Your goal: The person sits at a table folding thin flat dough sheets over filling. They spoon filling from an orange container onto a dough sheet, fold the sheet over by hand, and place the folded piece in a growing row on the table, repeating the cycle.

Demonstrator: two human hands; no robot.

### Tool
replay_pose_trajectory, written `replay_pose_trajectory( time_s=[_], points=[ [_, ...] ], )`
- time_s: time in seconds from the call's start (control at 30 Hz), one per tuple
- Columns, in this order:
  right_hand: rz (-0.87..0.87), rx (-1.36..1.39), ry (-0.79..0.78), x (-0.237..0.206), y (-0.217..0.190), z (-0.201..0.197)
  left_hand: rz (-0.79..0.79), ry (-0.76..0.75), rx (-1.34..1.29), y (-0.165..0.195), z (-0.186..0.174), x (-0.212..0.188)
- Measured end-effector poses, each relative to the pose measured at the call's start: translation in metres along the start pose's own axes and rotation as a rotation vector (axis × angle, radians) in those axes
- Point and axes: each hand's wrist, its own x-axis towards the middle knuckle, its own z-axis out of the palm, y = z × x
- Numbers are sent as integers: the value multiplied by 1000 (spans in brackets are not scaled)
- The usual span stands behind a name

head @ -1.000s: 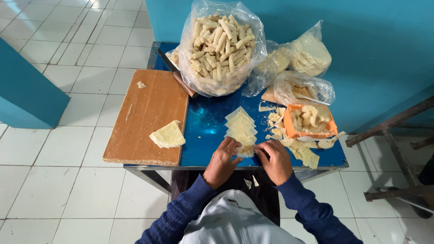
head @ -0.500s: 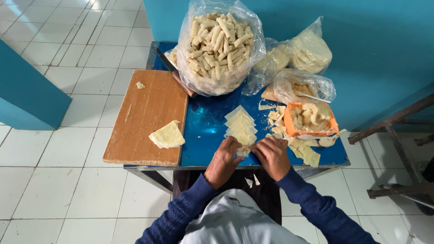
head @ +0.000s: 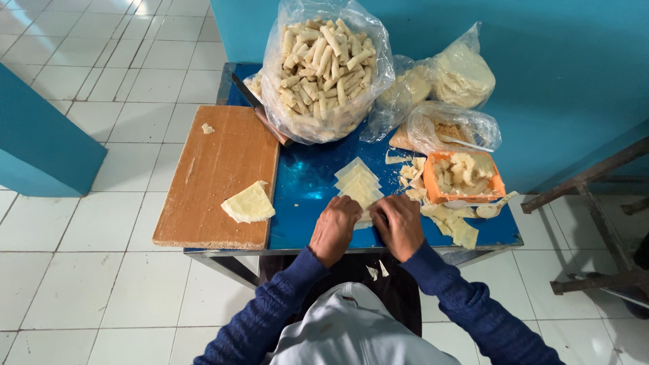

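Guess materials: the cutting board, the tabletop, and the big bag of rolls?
Cutting board: likely unfinished wood, matte brown with grain streaks. Tabletop: probably metal under a glossy blue coat; it mirrors light. Big bag: thin clear plastic, crinkled and shiny.

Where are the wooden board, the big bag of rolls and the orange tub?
wooden board (head: 209,169), head view, bare middle of its top.
big bag of rolls (head: 321,67), head view, front of the bag.
orange tub (head: 499,184), head view, right rim.

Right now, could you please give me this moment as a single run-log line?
left hand: on pastry sheet | right hand: on same sheet | sheet stack: just beyond | blue table | wooden board: left
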Motion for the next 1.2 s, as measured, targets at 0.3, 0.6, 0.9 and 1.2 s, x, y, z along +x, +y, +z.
replay_pose_trajectory(
  time_s=[0.3, 0.6, 0.9, 1.2],
  points=[
    [-241, -41, 16, -4, -5, -10, -86, -62, -126, 6, -8, -2],
    [-208, 34, -34, 4, 4, -9, -112, -71, -216, 0, -6, 2],
    [-116, 138, -51, 12, 18, 2, -37, -74, -198, -5, -10, 6],
    [-119, 31, -38, 8, 14, 2, -84, -79, -176, -4, -11, 6]
  ],
)
